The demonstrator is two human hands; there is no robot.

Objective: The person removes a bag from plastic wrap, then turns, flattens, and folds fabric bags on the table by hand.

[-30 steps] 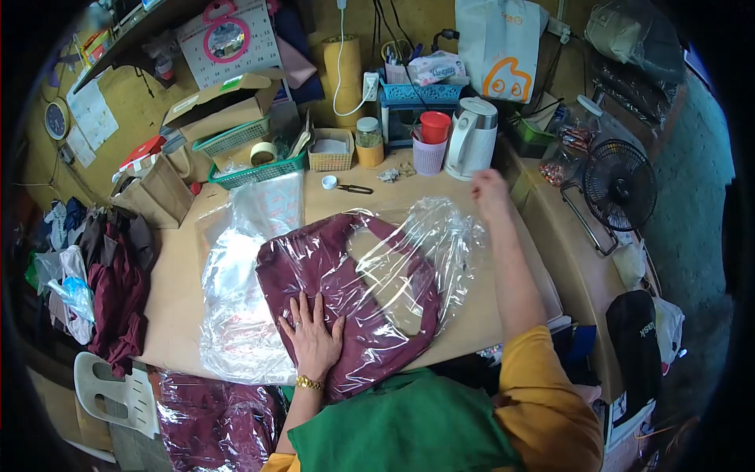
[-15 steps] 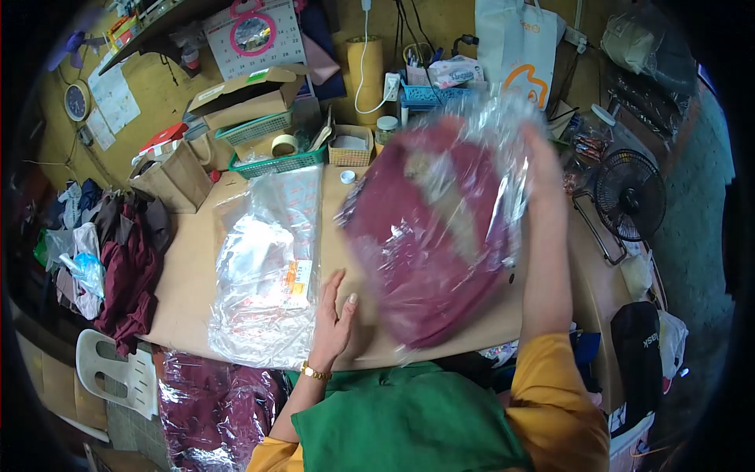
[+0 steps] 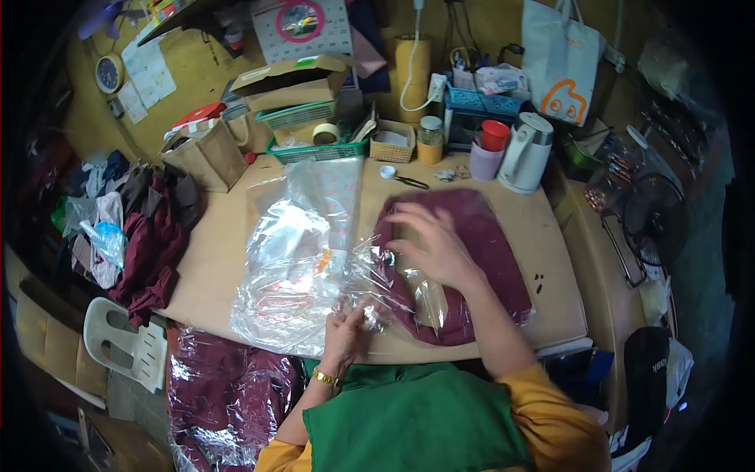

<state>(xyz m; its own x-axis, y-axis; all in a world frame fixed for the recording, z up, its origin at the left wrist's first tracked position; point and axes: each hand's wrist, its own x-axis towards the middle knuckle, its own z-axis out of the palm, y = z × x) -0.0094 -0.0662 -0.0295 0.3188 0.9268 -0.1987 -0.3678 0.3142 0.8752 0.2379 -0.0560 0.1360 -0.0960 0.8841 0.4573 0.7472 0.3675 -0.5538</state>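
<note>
A maroon garment in a clear plastic bag (image 3: 499,271) lies flat on the table in front of me. My right hand (image 3: 436,248) is over it with fingers spread, at the bag's upper left part; whether it presses on the plastic I cannot tell. At the table's front edge, my left hand (image 3: 344,334) is closed on the loose clear edge of this bag. Left of the garment lies a stack of flat clear plastic bags (image 3: 295,259), with a small orange-and-white label partly covered by glare.
Bagged maroon garments (image 3: 228,385) are below the table's front left, near a white plastic chair (image 3: 126,338). Loose clothes (image 3: 149,244) hang at the left edge. Along the back stand green baskets (image 3: 318,149), a jar (image 3: 429,141), a red cup (image 3: 494,135) and an electric kettle (image 3: 525,153).
The bagged garment has come down from the air onto the table. My right hand has moved left over it, its fingers now spread. My left hand has closed on the bag's edge.
</note>
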